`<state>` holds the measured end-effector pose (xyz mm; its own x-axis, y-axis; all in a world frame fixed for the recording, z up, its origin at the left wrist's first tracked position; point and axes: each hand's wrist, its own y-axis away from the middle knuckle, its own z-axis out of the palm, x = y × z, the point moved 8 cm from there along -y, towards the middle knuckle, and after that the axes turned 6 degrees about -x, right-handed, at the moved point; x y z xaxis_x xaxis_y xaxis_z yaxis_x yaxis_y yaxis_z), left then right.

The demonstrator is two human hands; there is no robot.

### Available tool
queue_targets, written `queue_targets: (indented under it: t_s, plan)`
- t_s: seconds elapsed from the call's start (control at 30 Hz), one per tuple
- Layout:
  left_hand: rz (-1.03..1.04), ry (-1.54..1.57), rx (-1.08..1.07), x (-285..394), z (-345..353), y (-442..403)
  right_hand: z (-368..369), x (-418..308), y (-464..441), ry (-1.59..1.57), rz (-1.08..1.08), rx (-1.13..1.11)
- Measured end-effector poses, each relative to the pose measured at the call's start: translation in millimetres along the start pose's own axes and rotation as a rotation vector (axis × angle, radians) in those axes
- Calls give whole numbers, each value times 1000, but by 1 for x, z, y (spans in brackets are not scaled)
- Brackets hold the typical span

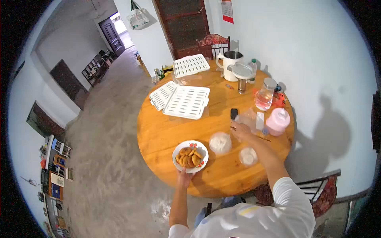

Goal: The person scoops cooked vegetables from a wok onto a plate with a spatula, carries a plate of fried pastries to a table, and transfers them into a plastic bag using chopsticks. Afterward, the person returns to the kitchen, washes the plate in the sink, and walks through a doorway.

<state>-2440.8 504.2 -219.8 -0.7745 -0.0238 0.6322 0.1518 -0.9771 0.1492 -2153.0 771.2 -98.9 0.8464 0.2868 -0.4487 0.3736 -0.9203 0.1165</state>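
Note:
My left hand (185, 178) grips the near rim of a white plate (177, 149) with red flower marks, its fingers partly hidden beneath. Several golden-brown fried patties (188, 158) are heaped on the plate. My right hand (240, 130) is stretched over the table, fingers drawn together; a small dark tip shows at them, too small to name. Just beyond it lies a black phone-like object (234, 114). Nearer me are a clear bowl of white powder (220, 142) and a smaller tub with pale contents (248, 156). A clear plastic bag (247, 118) lies beside my right hand.
White slotted trays (186, 102) lie on the far left of the round wooden table (158, 131). At the right stand a pink jug (278, 121), a glass jar (264, 97) and a white pitcher (230, 65). Chairs (325, 194) flank the table.

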Motion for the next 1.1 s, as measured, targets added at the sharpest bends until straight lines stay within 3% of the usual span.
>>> queue_targets:
  t_s: [0.07,0.17,0.23,0.3,0.4,0.47,0.5,0.53,0.57,0.63,0.73,0.83,0.97,1.0,1.1]
  plan:
    - [-56,-100,94,-4,-3,-7,27,25,-43,-10,-94,82]
    - [-281,-1,203,-12,-26,-9,20,66,-67,30,49,58]
    - [-325,-88,295,-1,-20,-3,-30,65,-63,107,121,204]
    - [-386,-40,396,13,0,14,-72,65,-55,-71,55,278]
    - [-107,-749,692,75,48,34,-144,10,-9,-286,-162,393]
    - [280,-832,282,86,89,-1,-164,-45,25,-472,-231,320]
    - [324,-710,70,96,166,-13,-166,-75,37,-563,-271,279]
    - [517,-1194,-166,106,219,-17,-161,-104,49,-586,-340,266]
    - [518,-1181,-298,111,263,-16,-150,-130,61,-611,-302,188]
    - [535,-1091,-433,109,287,-18,-130,-179,88,-655,-226,50]
    - [586,-1153,-158,135,242,-12,-93,-233,121,-831,-318,54]
    - [547,-1133,45,167,167,4,-53,-278,141,-733,-347,38]
    - [881,-1354,245,244,110,45,3,-329,149,-391,-463,198]
    - [818,-1488,243,255,110,50,15,-340,152,-208,-448,192]
    - [622,-1779,236,280,97,63,33,-350,144,-163,-407,226]
